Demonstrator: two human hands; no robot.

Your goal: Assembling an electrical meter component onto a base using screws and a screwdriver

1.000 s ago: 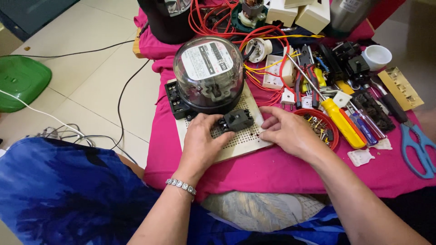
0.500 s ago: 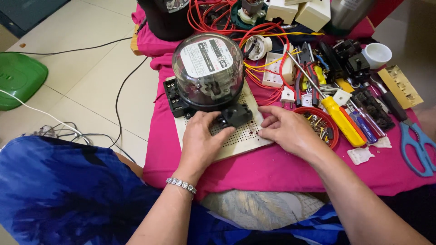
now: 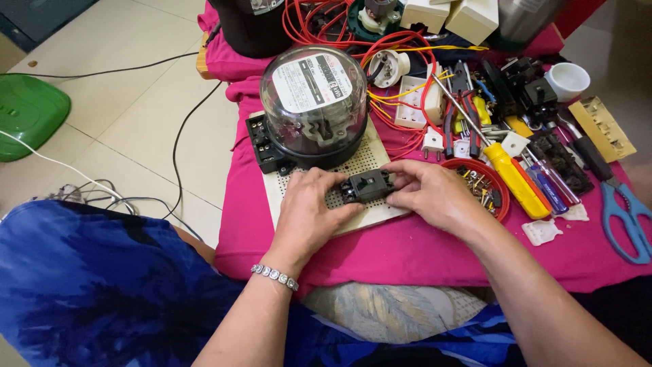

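Observation:
A small black switch block (image 3: 367, 185) lies on a cream perforated board (image 3: 377, 219), just in front of a round electric meter (image 3: 314, 102) with a clear dome. My left hand (image 3: 311, 209) grips the block's left end with its fingertips. My right hand (image 3: 432, 194) holds the block's right end, thumb and fingers pinching it. Both hands rest on the board. A bracelet circles my left wrist.
A pink cloth (image 3: 407, 255) covers the low table. Right of the board stand a red dish of screws (image 3: 485, 194), a yellow-handled screwdriver (image 3: 515, 179), blue scissors (image 3: 621, 217) and a white cup (image 3: 567, 80). Red wires (image 3: 326, 27) tangle behind. A green stool (image 3: 27, 112) stands on the floor, left.
The black block and both hands stay at the same spot on the board; my fingers have shifted slightly around it.

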